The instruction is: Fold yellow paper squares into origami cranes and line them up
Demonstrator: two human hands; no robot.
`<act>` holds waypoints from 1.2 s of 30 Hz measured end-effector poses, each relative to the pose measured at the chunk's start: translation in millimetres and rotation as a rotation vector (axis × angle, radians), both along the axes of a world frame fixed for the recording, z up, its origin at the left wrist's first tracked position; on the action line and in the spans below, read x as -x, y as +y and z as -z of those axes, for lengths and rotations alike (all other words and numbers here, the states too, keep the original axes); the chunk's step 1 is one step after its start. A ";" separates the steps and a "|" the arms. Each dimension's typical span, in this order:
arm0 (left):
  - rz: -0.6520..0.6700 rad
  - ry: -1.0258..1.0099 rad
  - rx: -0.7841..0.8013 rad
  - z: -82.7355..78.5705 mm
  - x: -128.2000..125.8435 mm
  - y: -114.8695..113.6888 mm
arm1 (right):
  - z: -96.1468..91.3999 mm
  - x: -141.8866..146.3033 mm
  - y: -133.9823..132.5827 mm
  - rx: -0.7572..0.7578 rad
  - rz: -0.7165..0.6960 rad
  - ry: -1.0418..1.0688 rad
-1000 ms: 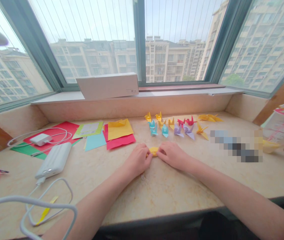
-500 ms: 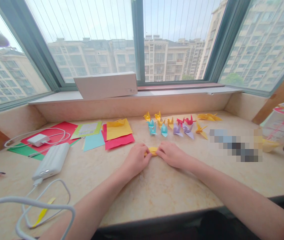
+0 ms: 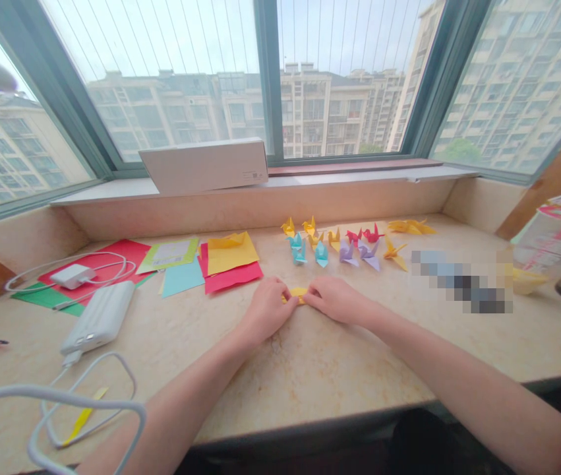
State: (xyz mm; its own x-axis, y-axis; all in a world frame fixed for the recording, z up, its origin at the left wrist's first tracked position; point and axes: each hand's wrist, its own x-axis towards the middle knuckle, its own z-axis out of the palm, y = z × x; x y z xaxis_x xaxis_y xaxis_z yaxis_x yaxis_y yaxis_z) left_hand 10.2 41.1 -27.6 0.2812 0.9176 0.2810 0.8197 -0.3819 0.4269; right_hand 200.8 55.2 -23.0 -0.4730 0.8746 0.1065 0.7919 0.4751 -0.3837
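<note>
Folded yellow paper (image 3: 300, 295) lies at three o'clock from the left hand (image 3: 269, 307) and nine o'clock from the right hand (image 3: 335, 298), each grip narrow, pinching an end. Beyond it, three blue cranes (image 3: 320, 255) stand at twelve, two purple cranes (image 3: 369, 256) and two red cranes (image 3: 373, 234) at one. The marbled desk (image 3: 334, 376) adjoins tall windows (image 3: 171, 39) at twelve.

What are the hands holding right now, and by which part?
A small yellow folded paper, by its two ends: left hand on the left end, right hand on the right. Exact finger placement is hidden.
</note>
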 end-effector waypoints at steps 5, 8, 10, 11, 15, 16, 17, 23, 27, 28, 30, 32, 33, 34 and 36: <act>0.001 0.021 -0.005 1.1 0.4 0.6 | -1.0 -0.7 0.2 0.014 0.013 0.024; 0.008 0.040 -0.061 1.2 0.9 -2.7 | -1.7 -0.6 -0.1 0.025 0.019 0.040; 0.026 0.077 -0.128 0.5 0.6 -5.4 | -1.8 -0.3 -0.3 0.044 0.034 0.074; 0.062 0.109 -0.160 -0.2 0.3 -6.8 | -1.7 -0.1 -0.3 0.055 0.040 0.095; 0.329 0.286 -0.209 -4.8 0.0 -13.1 | -0.1 0.8 -0.2 0.066 0.045 0.153; 0.367 0.318 -0.201 -6.5 0.5 -15.0 | 0.5 0.7 0.0 0.062 0.042 0.161; 0.379 0.341 -0.192 -8.5 1.3 -17.0 | 1.1 0.2 0.4 0.060 0.038 0.167; 0.330 0.374 -0.160 -15.8 7.0 -26.7 | 4.7 -5.1 5.0 0.082 0.004 0.176; 0.327 0.396 -0.162 -13.9 8.8 -27.1 | 5.6 -6.2 8.6 0.095 -0.010 0.179; 0.330 0.393 -0.154 -13.4 9.2 -26.7 | 5.3 -6.2 9.2 0.099 -0.016 0.180; 0.328 0.378 -0.135 -12.8 10.1 -26.0 | 4.3 -6.1 9.8 0.106 -0.030 0.181; 0.327 0.375 -0.119 -12.6 11.2 -26.0 | 3.1 -6.3 9.7 0.111 -0.041 0.181; 0.334 0.382 -0.115 -12.5 11.7 -26.3 | 2.6 -6.5 9.3 0.112 -0.043 0.181; 0.347 0.394 -0.115 -12.3 12.1 -26.8 | 2.3 -6.8 8.8 0.111 -0.044 0.182; 0.376 0.409 -0.126 -11.5 12.4 -27.9 | 2.2 -8.0 7.5 0.109 -0.048 0.186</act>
State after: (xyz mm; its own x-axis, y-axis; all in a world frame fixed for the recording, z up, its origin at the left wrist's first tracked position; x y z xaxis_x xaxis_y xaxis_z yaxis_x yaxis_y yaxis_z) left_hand -2.1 13.2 -16.1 0.6912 0.6995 0.1817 0.7062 -0.7071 0.0354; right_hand 208.7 62.7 -25.1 -0.4956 0.8625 0.1025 0.6798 0.4586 -0.5724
